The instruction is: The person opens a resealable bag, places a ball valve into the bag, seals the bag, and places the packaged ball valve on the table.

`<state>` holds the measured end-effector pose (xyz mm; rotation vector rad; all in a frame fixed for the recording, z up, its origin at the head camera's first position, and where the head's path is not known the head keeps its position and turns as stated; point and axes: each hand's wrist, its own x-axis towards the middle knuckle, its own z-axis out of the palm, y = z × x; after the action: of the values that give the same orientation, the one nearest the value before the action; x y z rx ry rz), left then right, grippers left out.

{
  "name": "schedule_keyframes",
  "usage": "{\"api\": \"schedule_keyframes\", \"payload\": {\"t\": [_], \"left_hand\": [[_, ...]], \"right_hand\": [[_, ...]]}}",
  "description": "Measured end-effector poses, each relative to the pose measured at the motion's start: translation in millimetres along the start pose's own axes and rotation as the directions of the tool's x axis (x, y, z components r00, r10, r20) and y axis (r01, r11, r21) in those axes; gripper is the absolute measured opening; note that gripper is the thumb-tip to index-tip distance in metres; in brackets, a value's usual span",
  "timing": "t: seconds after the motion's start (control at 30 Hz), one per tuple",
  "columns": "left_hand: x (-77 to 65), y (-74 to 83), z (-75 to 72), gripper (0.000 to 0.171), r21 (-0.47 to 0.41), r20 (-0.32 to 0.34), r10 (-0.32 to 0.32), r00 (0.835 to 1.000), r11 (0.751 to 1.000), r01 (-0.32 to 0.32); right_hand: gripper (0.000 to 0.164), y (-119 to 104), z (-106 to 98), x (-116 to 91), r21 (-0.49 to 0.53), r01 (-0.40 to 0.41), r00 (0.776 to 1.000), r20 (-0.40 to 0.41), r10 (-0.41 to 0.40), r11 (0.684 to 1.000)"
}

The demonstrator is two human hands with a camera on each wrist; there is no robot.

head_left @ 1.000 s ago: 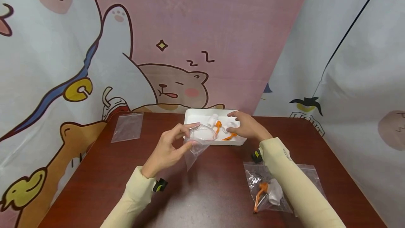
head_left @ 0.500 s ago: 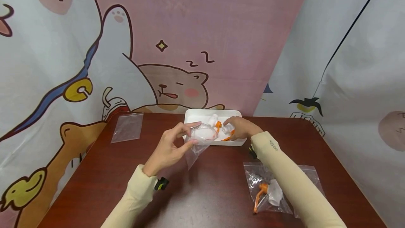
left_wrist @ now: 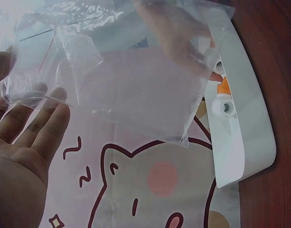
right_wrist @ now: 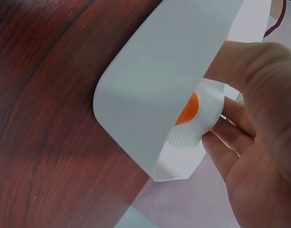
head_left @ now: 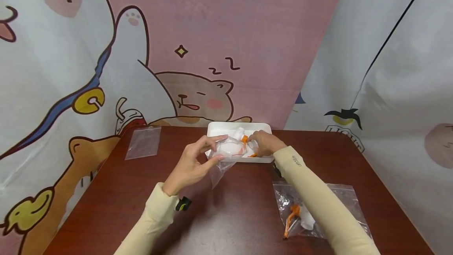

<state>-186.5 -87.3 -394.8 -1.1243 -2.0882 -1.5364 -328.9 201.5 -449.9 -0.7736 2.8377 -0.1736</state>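
My left hand (head_left: 192,164) holds a clear zip bag (head_left: 220,170) by its spread mouth, thumb and fingers apart on its edges. In the left wrist view the bag (left_wrist: 140,80) hangs unfolded. My right hand (head_left: 266,143) reaches into the white tray (head_left: 244,160). Its thumb and fingers grip a white plastic fitting (right_wrist: 212,104) with an orange part (right_wrist: 189,110), as the right wrist view shows. Another white fitting (head_left: 239,132) with an orange piece (head_left: 245,139) lies in the tray, partly behind the bag.
Right of centre lies a clear bag (head_left: 308,229) containing an orange and white fitting, partly hidden under the right sleeve (head_left: 318,200). A flat clear bag (head_left: 143,143) lies at the back left. A printed cloth (head_left: 269,50) hangs behind the table (head_left: 212,223).
My right hand has come down and left into the tray, and its fingers have closed round a white fitting. The left hand and its bag have shifted slightly right.
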Motion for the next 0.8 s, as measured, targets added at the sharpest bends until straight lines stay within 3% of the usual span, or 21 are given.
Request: {"api": "schedule_keyframes", "payload": {"t": [0.3, 0.53, 0.8], "left_hand": [[0.7, 0.2, 2.8, 0.025, -0.004, 0.005, 0.008, 1.0, 1.0, -0.008], [-0.5, -0.6, 2.3, 0.025, 0.014, 0.002, 0.002, 1.0, 1.0, -0.002], [-1.0, -0.7, 2.8, 0.025, 0.016, 0.006, -0.01, 1.0, 1.0, 0.01]], "right_hand": [[0.062, 5, -1, -1, 0.083, -0.051, 0.998, 0.028, 0.049, 0.995], [0.061, 13, 0, -6, 0.137, 0.044, 0.999, -0.03, -0.04, 0.99], [0.067, 21, 4, -10, 0.193, 0.056, 0.997, -0.067, -0.044, 0.98]]}}
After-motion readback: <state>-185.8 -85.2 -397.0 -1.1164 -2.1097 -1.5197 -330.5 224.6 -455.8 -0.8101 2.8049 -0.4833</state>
